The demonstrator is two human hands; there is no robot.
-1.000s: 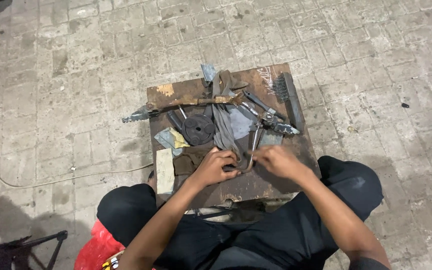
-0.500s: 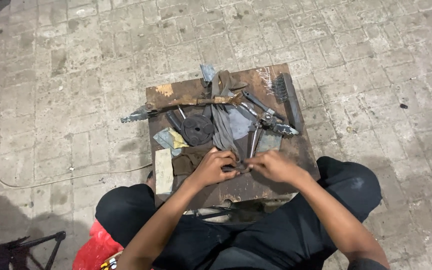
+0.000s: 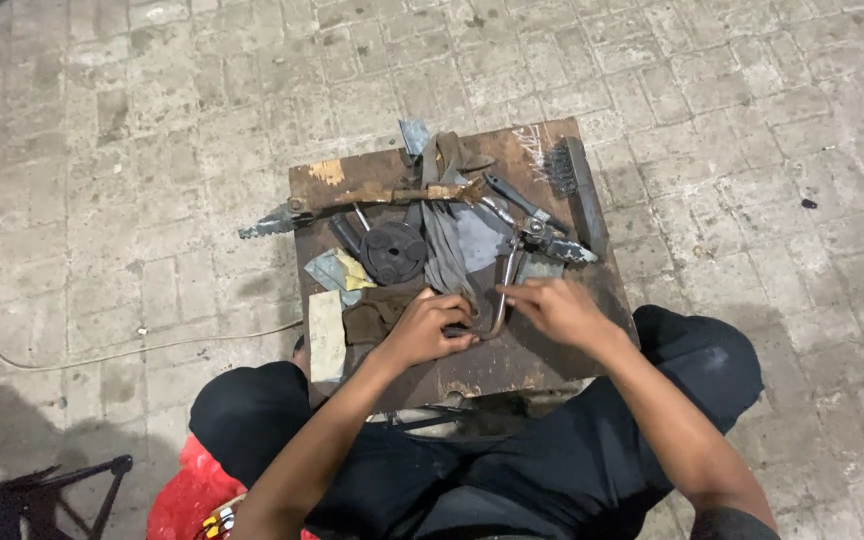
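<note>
Your low table was rusty brown, patchy along its edges. The disc sat near-black, the cloth dull grey, the bent rod grey-brown. Pale grey paving ran in bricks (one red bag glowing).

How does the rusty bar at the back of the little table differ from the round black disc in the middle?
The rusty bar is long, thin and orange-brown; the black disc is round, flat and dark. The bar's end sticks out past the left edge of the table, while the disc lies wholly on top. The bar sits farther from the left hand than the disc. Both lie untouched on the table.
</note>
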